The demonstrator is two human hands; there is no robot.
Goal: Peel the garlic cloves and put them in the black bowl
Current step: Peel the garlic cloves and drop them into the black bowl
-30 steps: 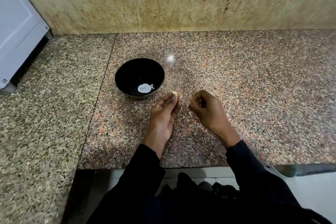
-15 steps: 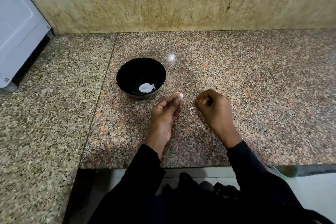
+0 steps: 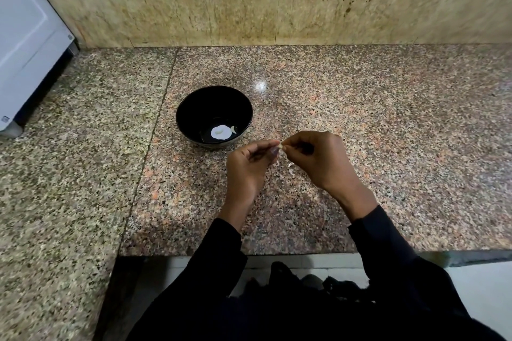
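The right hand (image 3: 318, 159) has swung back in from the side and now meets the left hand (image 3: 249, 166) over the counter (image 3: 388, 133); half a second ago the two were apart, with the right one curled low near the stone. That looks like a return to peeling: both sets of fingertips close on the same garlic clove (image 3: 282, 146), a small pale nub just showing between them. The left hand pinches it from below, palm turned up and inward, thumb and fingers drawn together. The right hand comes over the top, knuckles up, fingers curled, thumb and forefinger nipping the clove's near end. Whether skin is lifting off right now is too small to tell.

A pale scrap of peel (image 3: 291, 165) lies on the counter just below the hands, so some skin seems already off.

The black bowl (image 3: 194, 108) sits just beyond and left of the hands, near but not touching. Inside, a pale sliver (image 3: 233, 129) rests beside a round white patch, likely one finished clove. This one is not yet dropped in.
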